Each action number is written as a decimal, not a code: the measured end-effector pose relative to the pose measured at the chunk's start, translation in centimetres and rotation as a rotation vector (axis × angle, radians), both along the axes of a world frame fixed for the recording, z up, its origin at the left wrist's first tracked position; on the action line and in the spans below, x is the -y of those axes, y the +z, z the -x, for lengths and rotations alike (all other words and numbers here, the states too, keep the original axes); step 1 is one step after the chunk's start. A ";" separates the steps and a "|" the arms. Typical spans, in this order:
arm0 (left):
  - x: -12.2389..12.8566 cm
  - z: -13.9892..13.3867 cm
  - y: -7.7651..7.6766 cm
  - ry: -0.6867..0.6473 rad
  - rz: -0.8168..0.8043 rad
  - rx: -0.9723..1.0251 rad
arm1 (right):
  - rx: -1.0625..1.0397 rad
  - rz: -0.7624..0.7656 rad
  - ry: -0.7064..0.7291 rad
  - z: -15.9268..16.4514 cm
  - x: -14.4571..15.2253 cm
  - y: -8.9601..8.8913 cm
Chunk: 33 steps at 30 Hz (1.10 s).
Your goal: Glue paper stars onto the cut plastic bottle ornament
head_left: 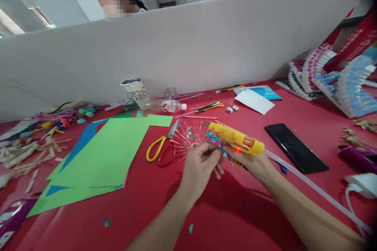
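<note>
My right hand (250,162) grips a yellow hot glue gun (228,134), its nozzle towards the left and a red light lit on its side. A long clear glue stick (297,174) trails from its back. Close beside it, the fingertips of my left hand (202,159) pinch a small blue paper piece (221,148), partly hidden by the fingers. Behind my hands lies a clear plastic piece cut into thin splayed strips (184,141), with small blue and green paper bits (212,136) on and around it. Scissors (160,148) with yellow and red handles rest left of it.
Green and blue paper sheets (100,153) lie at left. A white cup (137,93), a plastic bottle (167,106) and a utility knife (210,106) stand or lie behind. A black phone (296,147) and white charger (362,184) are at right. A white partition (191,51) borders the red table.
</note>
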State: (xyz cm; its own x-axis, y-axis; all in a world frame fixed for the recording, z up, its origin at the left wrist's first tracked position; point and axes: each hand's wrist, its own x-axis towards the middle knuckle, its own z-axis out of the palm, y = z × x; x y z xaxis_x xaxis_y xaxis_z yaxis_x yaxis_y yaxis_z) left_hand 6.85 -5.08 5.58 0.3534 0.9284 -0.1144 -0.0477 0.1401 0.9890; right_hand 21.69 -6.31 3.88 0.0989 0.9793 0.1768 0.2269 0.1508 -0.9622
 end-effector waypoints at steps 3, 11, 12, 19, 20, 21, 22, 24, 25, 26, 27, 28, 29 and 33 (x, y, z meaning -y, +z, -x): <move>0.0 0.0 0.1 -0.002 0.021 0.031 | -0.127 0.073 0.094 -0.1 0.2 -0.2; -0.9 3.3 0.0 0.258 -0.157 -0.084 | -0.006 0.031 0.144 -0.5 0.7 0.7; -1.1 3.8 -0.2 0.315 -0.198 -0.112 | 0.038 -0.004 0.173 -0.5 0.7 0.7; -1.7 5.0 -1.7 0.445 -0.373 -0.275 | 0.346 -0.079 0.219 0.5 0.6 -0.4; -1.7 5.0 -1.8 0.445 -0.402 -0.297 | 0.361 -0.085 0.215 0.5 0.6 -0.6; -1.6 5.0 -1.8 0.442 -0.428 -0.317 | 0.373 -0.091 0.209 0.4 0.5 -0.8; -1.6 5.0 -1.8 0.436 -0.450 -0.337 | 0.383 -0.094 0.203 0.4 0.5 -1.0; -1.5 5.0 -1.8 0.428 -0.487 -0.377 | 0.397 -0.090 0.187 0.2 0.5 -1.3; -1.5 4.9 -1.8 0.430 -0.505 -0.396 | 0.402 -0.091 0.182 0.1 0.5 -1.4; -1.4 4.9 -1.8 0.435 -0.521 -0.410 | 0.405 -0.095 0.182 0.1 0.5 -1.5; -1.4 4.9 -1.8 0.441 -0.535 -0.418 | 0.406 -0.101 0.180 0.1 0.5 -1.6; -1.4 4.8 -1.8 0.444 -0.544 -0.424 | 0.406 -0.106 0.175 0.1 0.5 -1.7; -1.4 4.8 -1.8 0.446 -0.548 -0.427 | 0.406 -0.114 0.167 0.2 0.5 -1.8; -1.3 4.8 -1.9 0.432 -0.542 -0.427 | 0.414 -0.122 0.132 0.4 0.5 -1.9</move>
